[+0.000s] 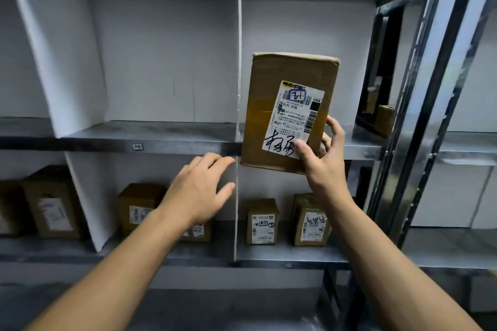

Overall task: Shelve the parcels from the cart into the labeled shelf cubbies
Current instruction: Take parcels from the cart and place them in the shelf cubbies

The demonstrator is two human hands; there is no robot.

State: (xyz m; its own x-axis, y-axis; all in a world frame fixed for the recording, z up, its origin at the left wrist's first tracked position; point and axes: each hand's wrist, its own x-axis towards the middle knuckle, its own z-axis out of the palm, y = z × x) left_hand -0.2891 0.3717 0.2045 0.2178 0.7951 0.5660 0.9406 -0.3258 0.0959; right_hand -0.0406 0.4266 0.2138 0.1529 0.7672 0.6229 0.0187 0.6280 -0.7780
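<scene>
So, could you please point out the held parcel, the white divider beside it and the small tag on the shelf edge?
held parcel point(265, 121): head view, bare cardboard left of its label.
white divider point(238, 48): head view, front edge.
small tag point(137, 147): head view, its centre.

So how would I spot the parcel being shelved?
Find the metal shelving, then its thin white divider. Just right of it, the right hand holds a tall brown parcel at the shelf edge. Unlike the smaller boxes below, it is in hand, not resting.
</scene>
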